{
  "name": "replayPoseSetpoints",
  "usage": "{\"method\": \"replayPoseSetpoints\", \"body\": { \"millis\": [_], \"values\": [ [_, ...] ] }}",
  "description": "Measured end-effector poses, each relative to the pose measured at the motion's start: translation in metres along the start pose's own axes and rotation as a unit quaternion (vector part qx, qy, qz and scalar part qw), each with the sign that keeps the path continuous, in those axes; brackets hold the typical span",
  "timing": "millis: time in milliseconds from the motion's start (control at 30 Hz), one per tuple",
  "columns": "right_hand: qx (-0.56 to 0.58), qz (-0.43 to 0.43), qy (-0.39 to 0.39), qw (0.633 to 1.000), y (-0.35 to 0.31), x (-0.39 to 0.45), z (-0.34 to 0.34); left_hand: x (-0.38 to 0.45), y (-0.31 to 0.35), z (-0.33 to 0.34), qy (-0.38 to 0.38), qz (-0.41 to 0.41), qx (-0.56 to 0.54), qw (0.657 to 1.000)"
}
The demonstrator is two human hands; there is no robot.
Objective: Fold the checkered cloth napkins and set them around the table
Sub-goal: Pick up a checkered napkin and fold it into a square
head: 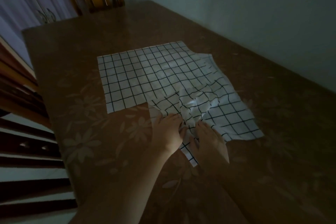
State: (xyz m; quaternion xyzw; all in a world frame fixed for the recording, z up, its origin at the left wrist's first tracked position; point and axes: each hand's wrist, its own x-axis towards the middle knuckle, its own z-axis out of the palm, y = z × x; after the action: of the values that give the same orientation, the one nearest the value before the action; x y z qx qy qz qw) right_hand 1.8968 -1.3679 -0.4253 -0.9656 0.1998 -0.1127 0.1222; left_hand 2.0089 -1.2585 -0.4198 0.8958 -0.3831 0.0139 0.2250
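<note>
Dim room, brown flower-patterned table (101, 138): two white black-grid cloth napkins overlap at its middle.
Left hand (166, 135) and right hand (207, 140) both pinch the crumpled upper napkin (227, 114) at its six-o'clock edge; the flat lower napkin (127, 74) lies toward ten o'clock. Best to lift clear, smooth the bunching, then match corners.
</note>
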Motion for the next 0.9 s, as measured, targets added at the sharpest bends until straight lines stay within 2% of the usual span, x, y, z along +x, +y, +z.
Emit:
{"method": "replayPoseSetpoints", "body": {
  "millis": [133, 233, 333, 400, 500, 567, 633, 767, 833, 900],
  "values": [
    [0.009, 0.003, -0.007, 1.000, -0.003, -0.033, -0.026, -0.031, 0.024, -0.014, -0.032, -0.022, -0.004, 0.999],
    [0.002, 0.040, -0.083, 0.996, -0.005, -0.064, -0.045, -0.060, 0.046, -0.025, -0.054, -0.014, 0.016, 0.998],
    [0.063, 0.064, -0.139, 0.986, -0.004, -0.100, -0.066, -0.088, 0.070, -0.040, -0.101, -0.017, -0.040, 0.994],
    [0.102, 0.041, -0.200, 0.974, -0.005, -0.123, -0.087, -0.107, 0.088, -0.051, -0.155, -0.028, -0.082, 0.984],
    [0.089, -0.007, -0.311, 0.946, -0.002, -0.149, -0.117, -0.140, 0.108, -0.067, -0.225, -0.026, -0.077, 0.971],
    [0.085, 0.008, -0.306, 0.948, 0.008, -0.161, -0.128, -0.161, 0.113, -0.074, -0.253, -0.009, -0.052, 0.966],
    [0.060, 0.026, -0.258, 0.964, 0.021, -0.172, -0.131, -0.180, 0.111, -0.076, -0.254, 0.016, -0.020, 0.967],
    [-0.013, -0.013, -0.177, 0.984, 0.037, -0.190, -0.128, -0.196, 0.096, -0.078, -0.289, 0.032, 0.039, 0.956],
    [-0.035, -0.031, -0.180, 0.983, 0.039, -0.194, -0.121, -0.195, 0.088, -0.078, -0.303, 0.032, 0.043, 0.952],
    [-0.058, -0.025, -0.205, 0.977, 0.039, -0.196, -0.112, -0.190, 0.083, -0.077, -0.279, 0.025, 0.020, 0.960]
  ]
}}
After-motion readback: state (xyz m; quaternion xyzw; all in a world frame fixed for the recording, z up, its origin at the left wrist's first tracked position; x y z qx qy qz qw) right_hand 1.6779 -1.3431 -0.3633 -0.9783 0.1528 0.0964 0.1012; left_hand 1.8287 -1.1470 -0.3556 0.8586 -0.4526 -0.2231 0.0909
